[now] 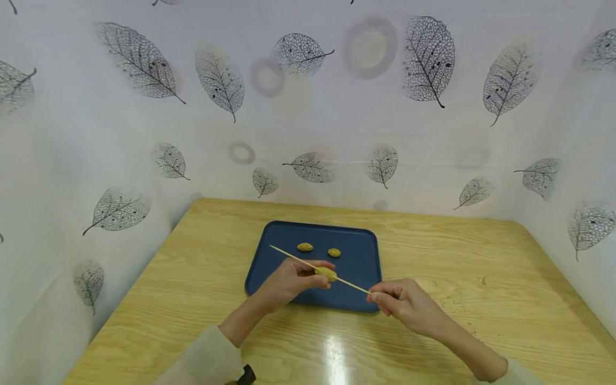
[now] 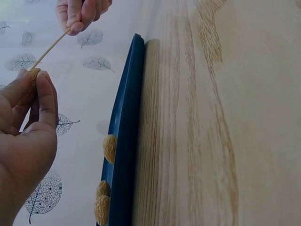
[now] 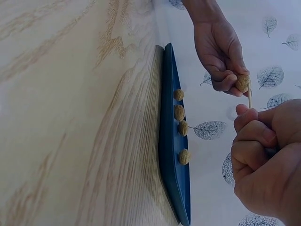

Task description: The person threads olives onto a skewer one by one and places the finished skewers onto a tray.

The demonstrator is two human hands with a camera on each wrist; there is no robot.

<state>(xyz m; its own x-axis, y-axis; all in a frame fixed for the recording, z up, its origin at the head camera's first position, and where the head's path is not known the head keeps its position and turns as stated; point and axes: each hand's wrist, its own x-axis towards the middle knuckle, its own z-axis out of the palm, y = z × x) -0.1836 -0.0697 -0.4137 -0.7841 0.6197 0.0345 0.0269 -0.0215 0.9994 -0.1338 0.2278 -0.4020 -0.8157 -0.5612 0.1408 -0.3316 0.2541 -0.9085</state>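
Observation:
My left hand [image 1: 289,283] pinches a wrinkled, yellow-brown oval piece [image 1: 326,274] between thumb and fingers, above a dark blue tray [image 1: 358,267]. A thin wooden skewer [image 1: 353,286] runs from that piece to my right hand [image 1: 411,307], which pinches its near end. In the head view the skewer's far end sticks out past the left hand; whether it pierces the piece or lies against it I cannot tell. Similar oval pieces [image 1: 305,247] lie on the tray, several of them seen in the right wrist view [image 3: 179,112]. Part of the tray is hidden by the left hand.
The tray lies on a light wooden table [image 1: 202,256]. Leaf-patterned white cloth [image 1: 317,117] stands behind the table and along both sides. Small dark specks [image 1: 474,332] dot the tabletop right of the right hand.

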